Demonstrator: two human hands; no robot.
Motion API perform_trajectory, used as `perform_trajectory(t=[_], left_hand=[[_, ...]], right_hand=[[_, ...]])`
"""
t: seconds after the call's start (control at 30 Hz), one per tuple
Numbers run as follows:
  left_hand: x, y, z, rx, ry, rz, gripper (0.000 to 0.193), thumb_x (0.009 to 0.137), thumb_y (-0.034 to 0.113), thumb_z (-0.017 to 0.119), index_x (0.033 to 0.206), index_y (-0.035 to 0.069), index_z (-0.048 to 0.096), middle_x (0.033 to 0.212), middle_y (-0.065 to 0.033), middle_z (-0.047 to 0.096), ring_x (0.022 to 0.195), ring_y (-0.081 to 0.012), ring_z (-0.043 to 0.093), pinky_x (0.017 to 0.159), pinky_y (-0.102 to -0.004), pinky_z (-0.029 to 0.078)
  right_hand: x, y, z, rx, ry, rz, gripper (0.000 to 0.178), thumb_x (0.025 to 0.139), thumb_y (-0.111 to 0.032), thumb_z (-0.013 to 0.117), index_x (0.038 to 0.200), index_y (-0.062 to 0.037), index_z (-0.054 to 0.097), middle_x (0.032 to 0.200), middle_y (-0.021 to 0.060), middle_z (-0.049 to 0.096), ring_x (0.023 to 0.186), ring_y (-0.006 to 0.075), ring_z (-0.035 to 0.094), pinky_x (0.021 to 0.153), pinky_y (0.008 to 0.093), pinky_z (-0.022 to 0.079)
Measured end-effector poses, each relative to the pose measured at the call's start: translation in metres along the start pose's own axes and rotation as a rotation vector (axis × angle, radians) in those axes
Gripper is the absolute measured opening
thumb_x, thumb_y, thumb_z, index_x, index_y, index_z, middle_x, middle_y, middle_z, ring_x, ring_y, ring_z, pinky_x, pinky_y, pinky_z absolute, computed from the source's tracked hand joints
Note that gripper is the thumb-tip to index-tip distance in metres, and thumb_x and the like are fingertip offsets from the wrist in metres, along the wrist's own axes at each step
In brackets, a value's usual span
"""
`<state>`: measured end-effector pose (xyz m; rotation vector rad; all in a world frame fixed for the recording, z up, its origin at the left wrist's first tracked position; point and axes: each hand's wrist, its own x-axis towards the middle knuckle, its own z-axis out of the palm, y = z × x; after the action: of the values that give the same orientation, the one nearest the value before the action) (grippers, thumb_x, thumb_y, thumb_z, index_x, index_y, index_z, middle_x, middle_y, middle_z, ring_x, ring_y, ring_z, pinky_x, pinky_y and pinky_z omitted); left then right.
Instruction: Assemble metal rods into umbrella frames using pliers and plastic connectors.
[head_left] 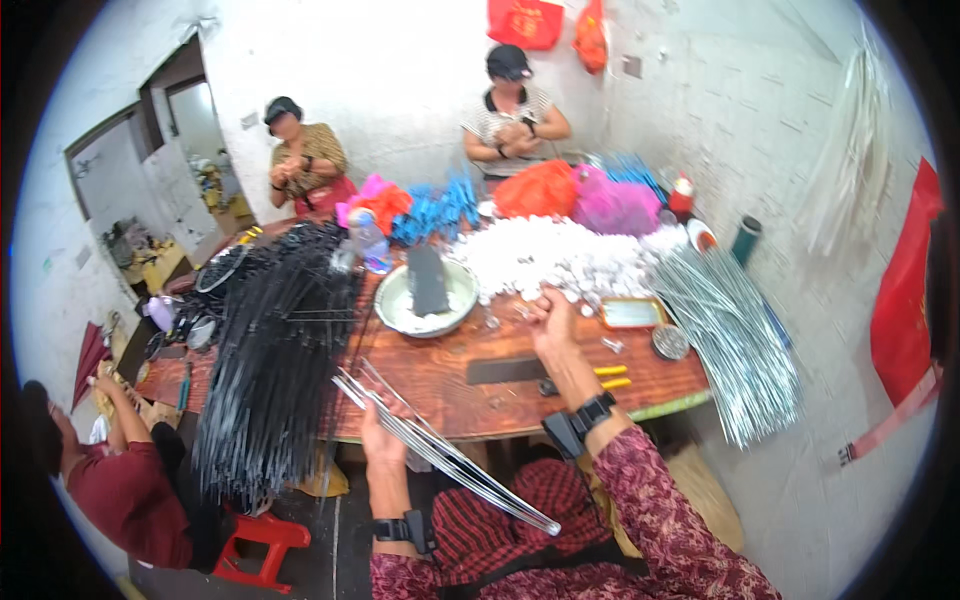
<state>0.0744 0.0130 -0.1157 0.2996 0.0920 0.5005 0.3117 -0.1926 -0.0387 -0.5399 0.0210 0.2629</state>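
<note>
My left hand (383,430), near the front edge of the table, is closed round several thin silver metal rods (450,455). They slant down to the right across my lap and come together at their lower end. Over the table, my right hand (553,325) is raised with its fingers bent together, at the near edge of a heap of small white parts (560,255). Whatever it pinches, if anything, is too small to make out. Below my right wrist lie pliers with yellow handles (610,378) and a dark flat bar (505,370).
Long black rods (270,390) overhang the table's left; silver rods (725,340) overhang its right. A pale bowl (430,328) holds a dark block. A yellow-rimmed tray (632,313) and round tin (670,343) sit right. Two people work opposite, another person (125,480) at left.
</note>
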Motion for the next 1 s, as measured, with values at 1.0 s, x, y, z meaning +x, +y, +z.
perform_trajectory(t=[1.0], left_hand=[[-0.018,0.002,0.020,0.038,-0.135,-0.122,0.030,0.095,0.024,0.053,0.120,0.006,0.052,0.091,-0.0016,0.053,0.076,-0.0127,0.049,0.066,-0.0290,0.045]], right_hand=[[-0.161,0.016,-0.032,-0.112,-0.261,0.333,0.004,0.093,-0.013,0.053,0.095,-0.0095,0.053,0.060,-0.0085,0.035,0.048,0.0039,0.032,0.043,0.0216,0.028]])
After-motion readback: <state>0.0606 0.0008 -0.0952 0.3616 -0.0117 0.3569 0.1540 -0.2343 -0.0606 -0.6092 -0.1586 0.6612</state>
